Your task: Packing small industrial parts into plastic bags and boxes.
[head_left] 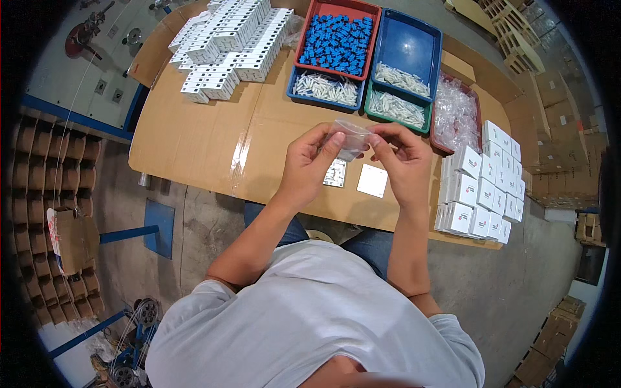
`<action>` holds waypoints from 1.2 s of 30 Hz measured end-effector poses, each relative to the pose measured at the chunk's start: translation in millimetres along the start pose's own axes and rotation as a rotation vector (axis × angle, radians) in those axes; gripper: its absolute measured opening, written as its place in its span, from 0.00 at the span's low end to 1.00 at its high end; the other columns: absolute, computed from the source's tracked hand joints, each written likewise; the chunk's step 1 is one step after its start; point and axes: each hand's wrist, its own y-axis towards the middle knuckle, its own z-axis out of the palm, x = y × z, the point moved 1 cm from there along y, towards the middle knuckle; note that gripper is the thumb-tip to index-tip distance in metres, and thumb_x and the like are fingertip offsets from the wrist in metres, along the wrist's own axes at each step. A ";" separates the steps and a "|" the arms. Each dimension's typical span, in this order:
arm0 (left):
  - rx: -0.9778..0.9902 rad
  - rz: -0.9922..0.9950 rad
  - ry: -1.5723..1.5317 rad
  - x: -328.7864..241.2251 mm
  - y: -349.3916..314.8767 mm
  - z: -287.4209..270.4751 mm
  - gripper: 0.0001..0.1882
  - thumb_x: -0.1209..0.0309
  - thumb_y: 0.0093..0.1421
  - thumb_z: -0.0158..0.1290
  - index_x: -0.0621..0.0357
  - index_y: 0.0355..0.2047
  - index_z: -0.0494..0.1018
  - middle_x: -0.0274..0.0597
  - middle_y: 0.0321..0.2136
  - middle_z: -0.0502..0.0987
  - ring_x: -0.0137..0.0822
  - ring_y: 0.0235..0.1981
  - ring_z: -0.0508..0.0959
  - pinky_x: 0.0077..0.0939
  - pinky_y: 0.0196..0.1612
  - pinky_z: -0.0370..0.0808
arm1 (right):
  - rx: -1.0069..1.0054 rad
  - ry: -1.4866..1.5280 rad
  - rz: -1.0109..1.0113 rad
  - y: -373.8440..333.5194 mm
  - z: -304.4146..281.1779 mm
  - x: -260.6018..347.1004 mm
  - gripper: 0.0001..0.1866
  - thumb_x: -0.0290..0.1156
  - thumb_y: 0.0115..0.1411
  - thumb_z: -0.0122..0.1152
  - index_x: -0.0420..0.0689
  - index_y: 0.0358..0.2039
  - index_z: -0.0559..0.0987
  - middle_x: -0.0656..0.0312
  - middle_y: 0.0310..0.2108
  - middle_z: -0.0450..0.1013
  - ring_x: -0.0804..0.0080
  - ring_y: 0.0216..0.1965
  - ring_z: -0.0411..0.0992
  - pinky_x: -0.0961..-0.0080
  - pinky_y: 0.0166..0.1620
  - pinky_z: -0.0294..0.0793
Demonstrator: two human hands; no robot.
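Observation:
A small clear plastic bag (pixel 352 134) is stretched between my two hands above the cardboard-covered table. My left hand (pixel 310 158) pinches its left edge between thumb and fingers. At the bag's upper right edge, my right hand (pixel 404 155) grips with thumb and forefinger. Beneath them on the cardboard lie a white square plate (pixel 372 180) and, beside it, a white square piece with dark details (pixel 334 173), partly covered by my left hand. Whether anything is inside the bag is hard to make out.
Beyond my hands stand a red tray of blue parts (pixel 338 72), blue and green trays of small white pieces (pixel 394 108), and a dark red tray of clear plastic bags (pixel 456 113). White boxes are stacked at far left (pixel 236 42) and at right (pixel 482 187).

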 end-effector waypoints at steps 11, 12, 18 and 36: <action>-0.207 0.333 0.290 1.8 13.2 10.5 0.13 0.67 0.70 0.54 0.64 0.47 0.77 0.40 0.42 0.81 0.30 0.44 0.79 0.24 0.50 0.75 | -0.073 -0.050 -0.174 6.5 1.9 -7.1 0.03 0.21 0.60 0.66 0.37 0.36 0.82 0.66 0.32 0.78 0.83 0.31 0.73 0.84 0.36 0.72; -0.208 0.334 0.291 1.0 12.9 10.0 0.13 0.67 0.70 0.54 0.64 0.47 0.77 0.40 0.42 0.81 0.30 0.44 0.79 0.24 0.50 0.75 | -0.072 -0.049 -0.175 7.1 2.5 -6.6 0.03 0.21 0.60 0.66 0.37 0.36 0.82 0.66 0.32 0.78 0.83 0.31 0.73 0.84 0.36 0.72; -0.270 0.290 0.224 -0.1 10.1 5.7 0.11 0.70 0.66 0.59 0.65 0.44 0.78 0.39 0.37 0.82 0.27 0.41 0.79 0.23 0.47 0.76 | -0.046 -0.049 -0.215 9.2 8.9 -2.8 0.05 0.21 0.60 0.66 0.37 0.37 0.82 0.65 0.33 0.77 0.83 0.31 0.73 0.85 0.36 0.72; -0.244 0.220 0.141 0.1 5.3 8.1 0.10 0.73 0.66 0.59 0.68 0.43 0.78 0.42 0.37 0.83 0.29 0.39 0.82 0.23 0.44 0.79 | -0.073 0.060 -0.159 3.4 9.7 -12.2 0.04 0.21 0.61 0.66 0.36 0.36 0.82 0.66 0.32 0.78 0.84 0.31 0.73 0.85 0.36 0.73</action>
